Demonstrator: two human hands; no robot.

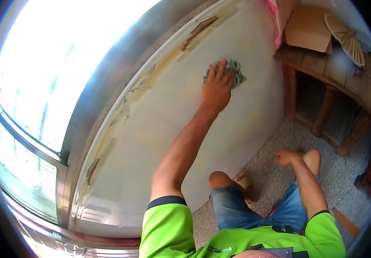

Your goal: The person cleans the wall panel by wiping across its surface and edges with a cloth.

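My left hand (216,89) lies on a dark patterned cloth (238,74), pressing it against the upper part of a pale glossy panel (172,116). The fingers are spread a little over the cloth, whose right side shows beyond them. Brown and yellowish painted marks run along the panel's window-side edge. My right hand (284,158) is closed near my bent knee, away from the panel. What it holds, if anything, is hidden.
A bright window (43,86) with a metal frame is at the left. At the upper right, a wooden table (318,69) bears a cardboard box (308,29) and a folding fan (344,36). Speckled carpet (265,176) lies below. A wooden strip (346,223) is at the lower right.
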